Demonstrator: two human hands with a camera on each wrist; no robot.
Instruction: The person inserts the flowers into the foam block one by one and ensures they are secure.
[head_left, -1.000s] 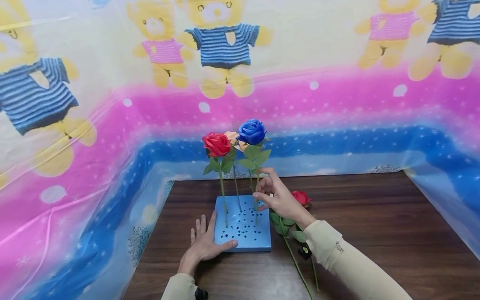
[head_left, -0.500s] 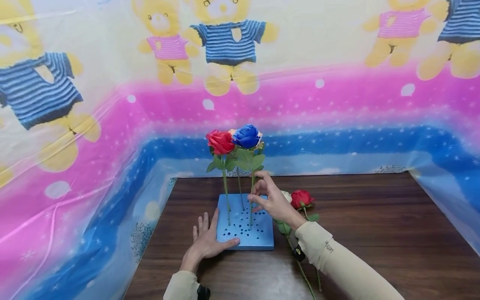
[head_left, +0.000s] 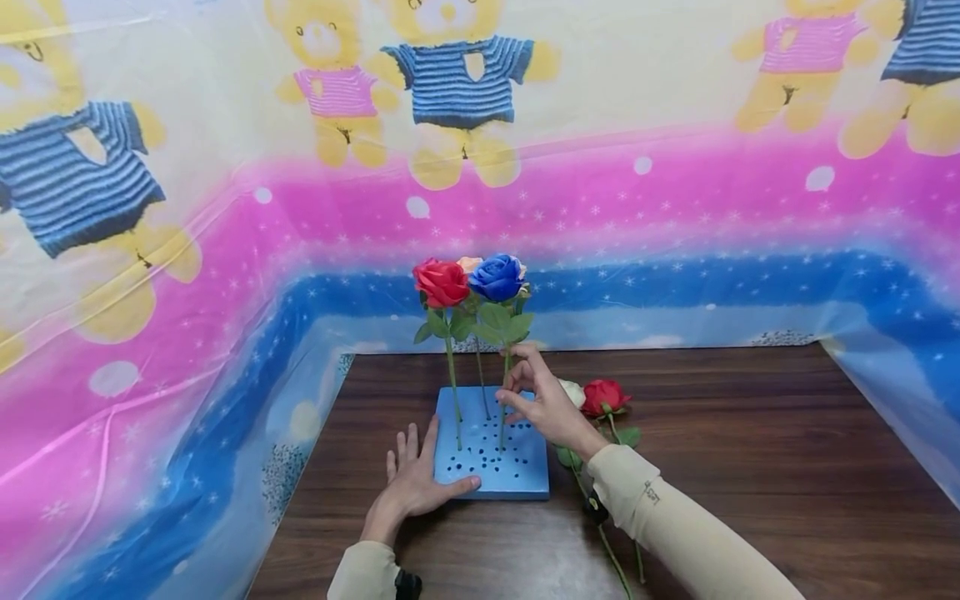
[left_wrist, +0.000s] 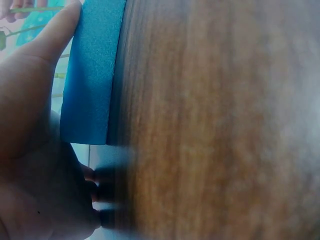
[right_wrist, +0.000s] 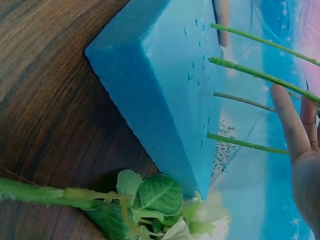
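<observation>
In the head view, my right hand (head_left: 543, 404) pinches the green stem of a blue rose (head_left: 497, 277), held upright over a blue foam block (head_left: 531, 483) dotted with holes. The right wrist view shows the stem's lower end (right_wrist: 220, 62) at the block's surface; whether it sits in a hole I cannot tell. My left hand (head_left: 416, 483) rests against the block's left side, fingers spread, thumb along the front edge. A red rose (head_left: 440, 282) stands upright in the block at left. Peach-coloured flowers (head_left: 469, 264) stand behind, partly hidden by the blue one.
Right of the block, a red rose (head_left: 603, 397) and a white rose (head_left: 573, 392) lie on the dark wooden table (head_left: 720, 433), partly under my right forearm. A curtain printed with teddy bears (head_left: 461, 92) hangs behind the table.
My right hand has moved the blue rose left over the block, and its stem's lower end has shifted left too. The left hand stays against the block. The head view has shifted slightly.
</observation>
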